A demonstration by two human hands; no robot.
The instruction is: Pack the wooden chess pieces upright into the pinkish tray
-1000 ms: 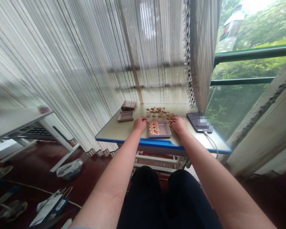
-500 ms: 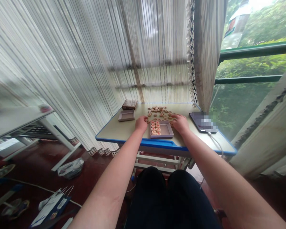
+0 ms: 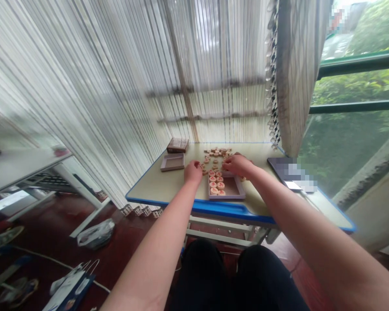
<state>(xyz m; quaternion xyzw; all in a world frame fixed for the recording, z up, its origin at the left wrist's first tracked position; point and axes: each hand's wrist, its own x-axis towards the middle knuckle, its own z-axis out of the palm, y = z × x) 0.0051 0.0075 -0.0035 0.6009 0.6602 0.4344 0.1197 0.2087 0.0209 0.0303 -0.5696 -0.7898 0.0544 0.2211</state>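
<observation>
A shallow open box (image 3: pixel 234 197) stands near the front of the table, with several red-marked Chinese chess pieces (image 3: pixel 213 185) lying face up in two columns on its left side. Left of the box's far corner, my left hand (image 3: pixel 193 172) rests with fingers curled beside loose pieces; what its fingertips hold is hidden. My right hand (image 3: pixel 238 165) reaches over the box's far edge, its fingers bent down and together among loose pieces; its fingertips hide whatever they grip. More loose pieces (image 3: pixel 216 152) are heaped behind both hands.
An empty box lid (image 3: pixel 173 162) lies at the table's left, with a brown box (image 3: pixel 177 145) behind it. A dark tablet or phone (image 3: pixel 280 168) lies on the right. String curtains (image 3: pixel 227 108) hang behind the table (image 3: pixel 155 185). A plastic bag (image 3: pixel 96 234) lies on the floor.
My right hand has moved left, from the box's right side to above its far edge. My left hand stays near the same pieces. The view has turned slightly.
</observation>
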